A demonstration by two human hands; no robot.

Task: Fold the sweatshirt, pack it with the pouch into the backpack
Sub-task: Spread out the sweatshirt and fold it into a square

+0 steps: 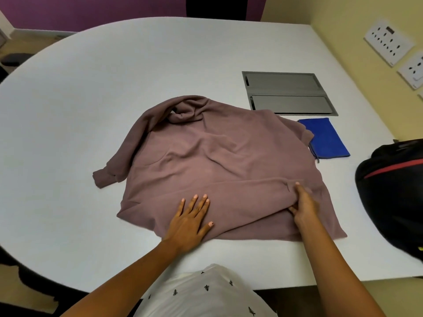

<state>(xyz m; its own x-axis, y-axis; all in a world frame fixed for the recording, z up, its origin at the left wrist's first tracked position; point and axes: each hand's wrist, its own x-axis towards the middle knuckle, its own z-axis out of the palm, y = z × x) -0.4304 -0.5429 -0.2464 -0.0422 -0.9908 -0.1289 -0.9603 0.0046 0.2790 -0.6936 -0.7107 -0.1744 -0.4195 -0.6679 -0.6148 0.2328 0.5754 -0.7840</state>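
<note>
Seen from the wearer's head, looking down. Nearest the viewer is the front of a white top (206, 291) printed with small dark tree shapes, and two bare forearms reach forward from it onto a pale grey bench (114, 76).

A mauve-brown sweatshirt (217, 152) lies spread on the bench, its hem towards the person. One sleeve (240, 193) is folded across the near part of its body. The left hand (192, 223) lies flat on the near left part of the sweatshirt, fingers (194, 202) straight and slightly spread, pressing the cloth and holding nothing. The right hand (303, 205) is on the near right part, its fingers curled in and pinching a fold of the folded sleeve.

The other sleeve runs down the sweatshirt's left side, its cuff (104, 178) on the bench. The bunched neck (185, 110) is at the far end.

Touching the sweatshirt's right edge lies a flat blue pouch (327, 138). Further right of the sweatshirt, at the bench's edge, sits a black backpack (393, 186) with a red stripe, partly cut off by the frame.

Just beyond the sweatshirt's far right corner, a grey metal hatch (288, 92) is set into the bench. Further right, white wall sockets (389, 42) sit on a yellow wall.
</note>
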